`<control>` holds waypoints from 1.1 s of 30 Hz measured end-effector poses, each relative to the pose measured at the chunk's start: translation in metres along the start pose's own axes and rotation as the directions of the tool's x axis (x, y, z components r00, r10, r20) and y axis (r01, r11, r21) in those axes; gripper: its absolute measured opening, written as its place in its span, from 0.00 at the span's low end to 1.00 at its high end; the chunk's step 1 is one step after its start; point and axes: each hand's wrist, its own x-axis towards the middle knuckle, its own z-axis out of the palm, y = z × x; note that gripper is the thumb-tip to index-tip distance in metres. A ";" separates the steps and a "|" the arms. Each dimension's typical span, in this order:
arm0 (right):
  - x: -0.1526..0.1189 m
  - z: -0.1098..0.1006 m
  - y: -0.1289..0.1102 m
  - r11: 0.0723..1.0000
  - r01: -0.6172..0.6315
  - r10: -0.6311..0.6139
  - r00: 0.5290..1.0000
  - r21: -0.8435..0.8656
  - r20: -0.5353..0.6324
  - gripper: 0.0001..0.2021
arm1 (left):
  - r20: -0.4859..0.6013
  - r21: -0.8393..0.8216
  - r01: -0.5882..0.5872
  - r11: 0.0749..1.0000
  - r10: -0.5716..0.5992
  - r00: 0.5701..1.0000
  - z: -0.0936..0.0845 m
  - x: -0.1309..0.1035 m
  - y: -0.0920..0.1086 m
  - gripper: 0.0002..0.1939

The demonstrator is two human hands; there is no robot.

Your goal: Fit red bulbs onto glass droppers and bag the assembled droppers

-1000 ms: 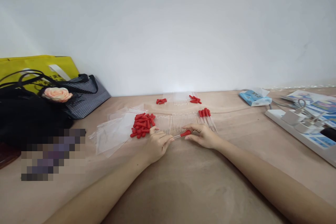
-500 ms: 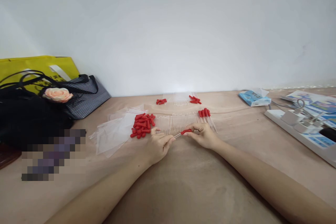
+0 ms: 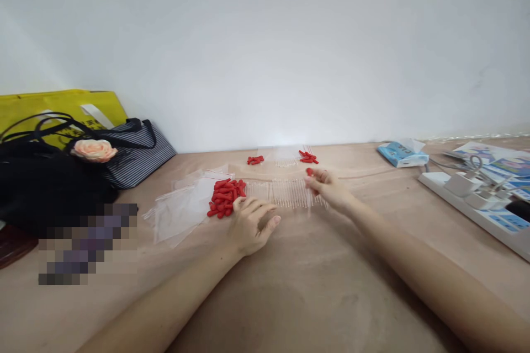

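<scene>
My left hand (image 3: pixel 253 225) hovers at the near side of a pile of red rubber bulbs (image 3: pixel 223 197); its fingers are apart with nothing in them. Pinched in my right hand (image 3: pixel 329 188) is a dropper, a thin clear tube with a red bulb (image 3: pixel 309 172) at its top end. That hand is over the right end of a row of clear tubes (image 3: pixel 285 193) lying side by side. It covers the other capped droppers there, apart from a few tube tips and a bit of red.
Clear zip bags (image 3: pixel 182 207) lie left of the bulb pile. Further back are small red bulb heaps (image 3: pixel 308 157) and more tubes (image 3: pixel 285 157). A tissue pack (image 3: pixel 401 154) and a power strip (image 3: pixel 467 209) stand right; a striped bag (image 3: pixel 136 151) and yellow bag (image 3: pixel 70 100) left.
My right hand has carried the red-bulbed dropper up and right to the end of the row. My left hand has let go of the tube and opened, staying near the pile.
</scene>
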 end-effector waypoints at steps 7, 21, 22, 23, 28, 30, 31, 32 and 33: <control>0.009 -0.067 0.030 0.669 -0.505 0.403 0.863 -0.545 -0.305 0.17 | 0.046 0.083 0.026 0.996 -0.030 0.999 0.007 0.001 -0.008 0.05; 0.008 -0.061 0.047 0.621 -0.495 0.420 0.865 -0.608 -0.274 0.20 | 0.097 0.097 0.038 0.995 -0.048 0.994 0.006 0.001 -0.007 0.06; 0.008 -0.060 0.045 0.622 -0.496 0.405 0.866 -0.606 -0.293 0.23 | 0.100 0.097 0.039 0.994 -0.049 0.994 0.006 0.001 -0.007 0.06; 0.007 -0.058 0.044 0.629 -0.493 0.383 0.870 -0.601 -0.311 0.27 | 0.102 0.099 0.040 0.994 -0.050 0.994 0.006 0.001 -0.007 0.06; 0.000 -0.041 0.037 0.679 -0.455 0.296 0.888 -0.577 -0.351 0.38 | 0.101 0.102 0.041 0.994 -0.051 0.994 0.006 0.001 -0.007 0.06; -0.002 -0.035 0.035 0.661 -0.450 0.287 0.891 -0.601 -0.351 0.38 | 0.103 0.102 0.039 0.994 -0.050 0.993 0.006 0.001 -0.007 0.05; -0.002 -0.032 0.035 0.650 -0.447 0.282 0.893 -0.614 -0.351 0.37 | 0.105 0.102 0.039 0.994 -0.049 0.993 0.006 0.001 -0.007 0.05; -0.003 -0.031 0.034 0.642 -0.446 0.279 0.894 -0.624 -0.352 0.36 | 0.106 0.102 0.038 0.994 -0.049 0.993 0.006 0.001 -0.007 0.05; -0.003 -0.030 0.035 0.636 -0.446 0.279 0.894 -0.630 -0.352 0.34 | 0.106 0.102 0.037 0.994 -0.048 0.993 0.006 0.001 -0.007 0.05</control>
